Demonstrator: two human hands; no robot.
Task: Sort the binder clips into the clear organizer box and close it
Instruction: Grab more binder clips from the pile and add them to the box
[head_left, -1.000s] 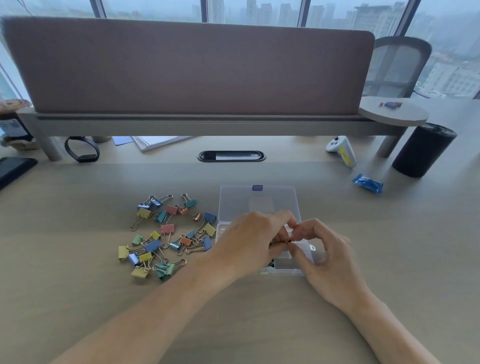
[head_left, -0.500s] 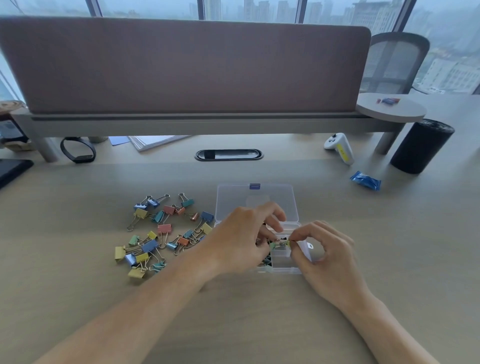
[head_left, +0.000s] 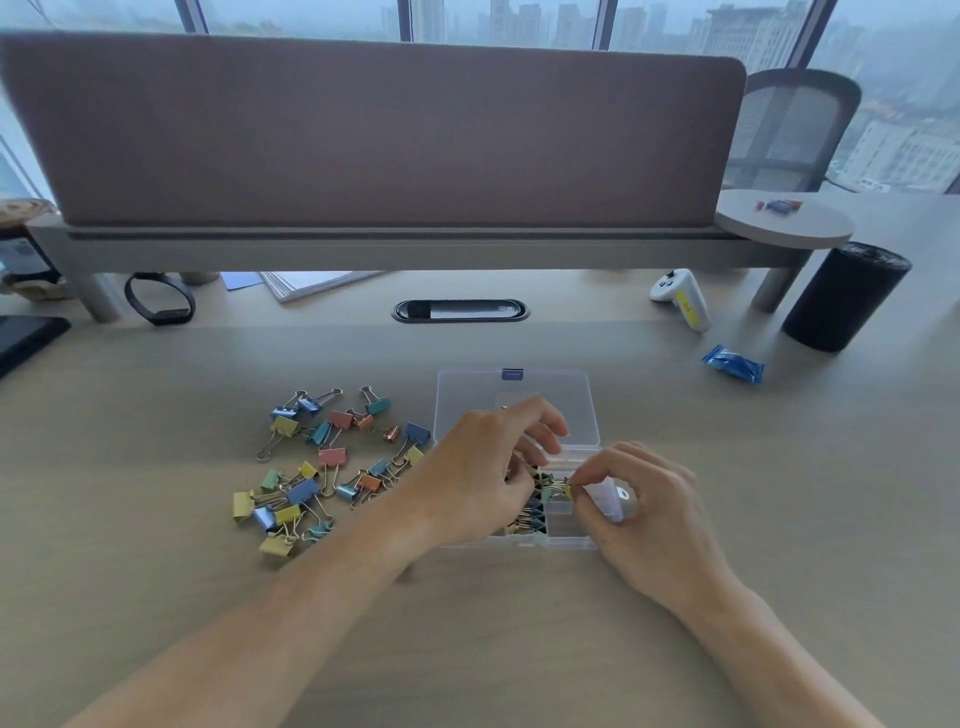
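Office desk (head_left: 156, 597): right hand (head_left: 654, 525), pinching yellow binder clip (head_left: 563, 490), is now lowering it into clear organizer box (head_left: 571, 543); left hand (head_left: 478, 483) fingers curling, grip unclear; loose clips (head_left: 302, 491) still waiting.

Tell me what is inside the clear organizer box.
Inside the clear organizer box, binder clips lie in the middle compartments; the right hand pinches a yellow one there. The left hand covers the left compartments.
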